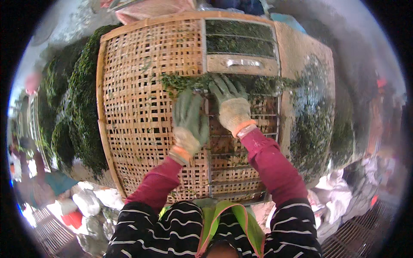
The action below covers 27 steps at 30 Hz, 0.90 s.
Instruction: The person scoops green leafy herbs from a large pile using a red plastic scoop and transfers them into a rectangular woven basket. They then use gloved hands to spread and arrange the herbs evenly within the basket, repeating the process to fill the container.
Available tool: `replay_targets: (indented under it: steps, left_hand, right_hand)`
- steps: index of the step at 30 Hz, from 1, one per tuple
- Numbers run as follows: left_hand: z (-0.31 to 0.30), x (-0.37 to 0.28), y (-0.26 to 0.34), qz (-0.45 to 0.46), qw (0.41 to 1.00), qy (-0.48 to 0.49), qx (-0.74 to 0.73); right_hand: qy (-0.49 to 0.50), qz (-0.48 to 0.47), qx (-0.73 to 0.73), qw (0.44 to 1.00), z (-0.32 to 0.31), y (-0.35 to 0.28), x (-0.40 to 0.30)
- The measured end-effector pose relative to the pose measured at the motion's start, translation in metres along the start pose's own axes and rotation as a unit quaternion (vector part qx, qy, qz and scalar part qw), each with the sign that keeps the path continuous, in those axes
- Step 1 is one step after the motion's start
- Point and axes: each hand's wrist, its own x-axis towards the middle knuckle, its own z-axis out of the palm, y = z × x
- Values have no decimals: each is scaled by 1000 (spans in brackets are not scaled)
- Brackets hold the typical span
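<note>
A woven bamboo tray (138, 96) with a wooden rim lies before me, and a metal frame with crossbars (278, 109) rests over its right part. Green shredded leaf material (180, 83) forms a band across tray and frame. My left hand (190, 121), in a green-coated knit glove, lies over the weave with its fingertips at the band's lower edge. Gloved likewise, my right hand (231, 96) spreads its fingers over the leaves inside the frame. Just beyond it sits a board with a metal handle (245, 63). Dark leaves (238, 45) fill the frame's far sections.
Large heaps of green leaves (85, 96) stand left of the tray. To the right, a board (303, 51) carries more scattered leaves (309, 138). White sacks or bags (335, 190) lie below on both sides. A pink sack (155, 11) is at the far edge.
</note>
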Motion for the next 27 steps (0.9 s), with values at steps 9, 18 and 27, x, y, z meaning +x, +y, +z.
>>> replay_targets:
  steps: [9,18,27]
  left_hand:
    - [-3,81,-56,61,982,-111,139]
    - [6,188,51,120,899,-375,191]
    - [-16,147,28,241,966,-16,-87]
  right_hand:
    - [4,28,92,995,1,-4,4]
    - [-110,41,53,992,11,-7,8]
    - [-172,50,88,980,-27,-11,8]
